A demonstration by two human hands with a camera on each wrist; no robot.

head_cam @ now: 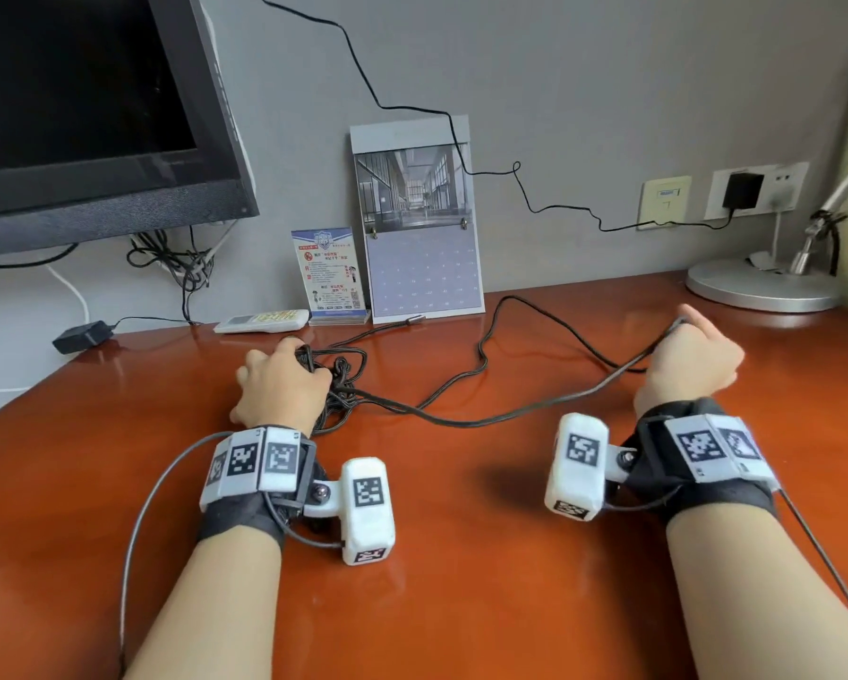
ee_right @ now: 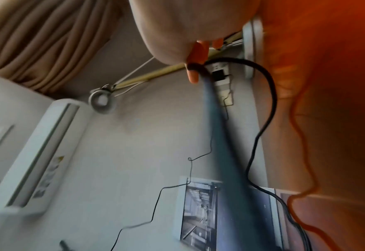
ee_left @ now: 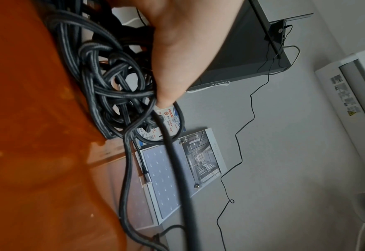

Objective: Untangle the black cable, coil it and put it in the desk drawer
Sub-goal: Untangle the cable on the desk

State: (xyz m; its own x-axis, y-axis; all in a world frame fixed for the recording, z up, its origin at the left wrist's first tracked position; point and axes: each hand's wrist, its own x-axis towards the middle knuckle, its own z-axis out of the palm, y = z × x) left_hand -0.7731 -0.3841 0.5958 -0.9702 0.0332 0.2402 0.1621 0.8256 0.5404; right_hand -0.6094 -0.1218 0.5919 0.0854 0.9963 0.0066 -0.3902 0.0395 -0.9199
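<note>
The black cable lies across the orange-brown desk point(head_cam: 461, 557). Its knotted tangle point(head_cam: 344, 380) sits under my left hand point(head_cam: 284, 380), whose fingers curl onto the knot. In the left wrist view a fingertip point(ee_left: 163, 99) presses into the tangle point(ee_left: 112, 81). A long strand point(head_cam: 461, 422) runs right to my right hand point(head_cam: 692, 358), which pinches it between thumb and finger, raised slightly off the desk. The right wrist view shows that pinch point(ee_right: 193, 68) with a loop of cable point(ee_right: 271, 101) hanging beyond. A metal plug end point(head_cam: 414, 319) lies by the calendar. No drawer is in view.
A monitor point(head_cam: 83, 115) stands at the back left with a power brick point(head_cam: 80, 336) and a remote point(head_cam: 264, 321) near it. A calendar point(head_cam: 422, 238) and a small card point(head_cam: 331, 272) lean on the wall. A lamp base point(head_cam: 760, 287) sits at the back right, below a wall socket point(head_cam: 743, 188).
</note>
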